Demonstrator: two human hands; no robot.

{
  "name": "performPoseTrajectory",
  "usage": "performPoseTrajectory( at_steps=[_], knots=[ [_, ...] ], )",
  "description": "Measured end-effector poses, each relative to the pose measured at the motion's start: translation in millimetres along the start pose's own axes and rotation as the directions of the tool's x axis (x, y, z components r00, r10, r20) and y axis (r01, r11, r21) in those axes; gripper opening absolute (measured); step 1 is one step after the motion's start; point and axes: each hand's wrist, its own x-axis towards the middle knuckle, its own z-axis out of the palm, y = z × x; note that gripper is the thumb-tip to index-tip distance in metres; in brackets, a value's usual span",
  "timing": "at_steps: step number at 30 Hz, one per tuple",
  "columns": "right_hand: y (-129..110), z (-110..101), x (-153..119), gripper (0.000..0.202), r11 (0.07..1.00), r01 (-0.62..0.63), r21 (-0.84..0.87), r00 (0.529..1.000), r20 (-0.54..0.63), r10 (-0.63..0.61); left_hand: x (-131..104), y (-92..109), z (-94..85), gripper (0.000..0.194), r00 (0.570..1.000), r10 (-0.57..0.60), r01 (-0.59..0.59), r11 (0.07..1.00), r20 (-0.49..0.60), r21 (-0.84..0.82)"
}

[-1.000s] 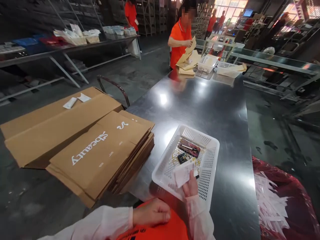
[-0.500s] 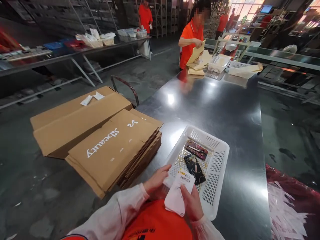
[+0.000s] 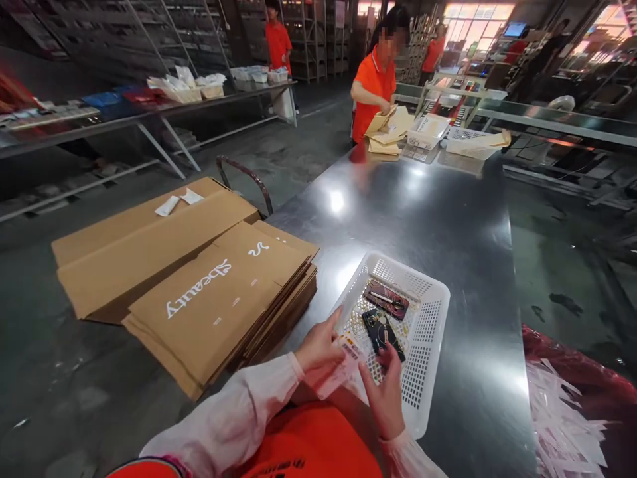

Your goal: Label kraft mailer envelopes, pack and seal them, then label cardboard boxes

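My left hand [image 3: 321, 345] holds a stack of white labels [image 3: 343, 368] with a barcode on the top one, at the left edge of a white basket [image 3: 434, 332]. Over the basket's near part, my right hand [image 3: 387, 392] has its fingers apart, just right of the labels, holding nothing that I can see. Inside the basket lie a black packet [image 3: 381, 328] and a dark red packet [image 3: 398, 307], with gold-coloured chains or rings around them.
Stacked flat brown cardboard [image 3: 199, 299] and a long carton [image 3: 144, 239] stand left of the metal table [image 3: 468, 226]. Across it, a person [image 3: 373, 86] handles yellow envelopes beside baskets [image 3: 472, 143]. A red bag [image 3: 592, 372] of paper strips is at right.
The labels have passed from my right hand to my left hand. My right hand has opened and come away from them. The person across the table has lowered the envelope.
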Motion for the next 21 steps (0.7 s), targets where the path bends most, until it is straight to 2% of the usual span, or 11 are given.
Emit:
performPoseTrajectory(
  at_steps=[1, 2, 4, 5, 7, 10, 11, 13, 16, 19, 21],
  knots=[
    [-7.2, -4.8, 2.6, 0.039, 0.967, 0.182, -0.177, 0.983, 0.029, -0.179, -0.6, 4.2, -3.1, 0.102, 0.999, 0.029, -0.031, 0.990, 0.021, 0.135],
    [-15.6, -8.9, 4.8, 0.030, 0.887, 0.356, -0.295, 0.934, 0.131, -0.331, -1.4, 7.4, -3.8, 0.101, 0.996, 0.050, -0.064, 0.973, 0.069, 0.221],
    [-33.2, -15.5, 8.3, 0.025, 0.693, 0.612, -0.380, 0.784, 0.404, -0.471, -3.7, 10.7, 1.9, 0.101, 0.978, 0.081, -0.128, 0.959, 0.190, 0.252],
    [-41.0, -18.3, 9.9, 0.025, 0.614, 0.683, -0.396, 0.721, 0.501, -0.479, -4.9, 11.1, 7.2, 0.102, 0.964, 0.094, -0.153, 0.961, 0.248, 0.230],
    [-52.2, -25.1, 13.6, 0.022, 0.504, 0.763, -0.405, 0.636, 0.611, -0.471, -7.3, 11.0, 18.1, 0.091, 0.928, 0.125, -0.198, 0.964, 0.350, 0.179],
    [-57.1, -42.4, 21.9, 0.013, 0.388, 0.854, -0.347, 0.511, 0.699, -0.500, -9.4, 12.3, 23.3, 0.038, 0.878, 0.101, -0.181, 0.975, 0.469, 0.129],
    [-56.5, -50.0, 24.8, 0.010, 0.357, 0.869, -0.342, 0.488, 0.708, -0.510, -9.3, 13.2, 20.5, 0.021, 0.871, 0.079, -0.160, 0.979, 0.485, 0.128],
    [-53.3, -64.9, 29.0, 0.007, 0.322, 0.866, -0.382, 0.499, 0.696, -0.516, -7.6, 15.2, 9.5, 0.007, 0.877, 0.035, -0.099, 0.989, 0.480, 0.108],
    [-46.1, -77.7, 26.5, 0.008, 0.350, 0.828, -0.438, 0.560, 0.644, -0.521, -0.9, 16.9, -9.6, 0.017, 0.888, 0.033, -0.019, 0.999, 0.460, -0.034],
    [-34.5, -75.9, 17.2, 0.007, 0.437, 0.808, -0.396, 0.587, 0.612, -0.530, 13.4, 20.8, -16.9, 0.032, 0.916, 0.059, 0.064, 0.955, 0.396, -0.289],
    [-21.8, -73.8, 14.5, 0.023, 0.538, 0.758, -0.368, 0.643, 0.557, -0.525, 28.8, 27.8, -14.9, 0.034, 0.943, 0.086, 0.035, 0.936, 0.323, -0.351]
  ],
)
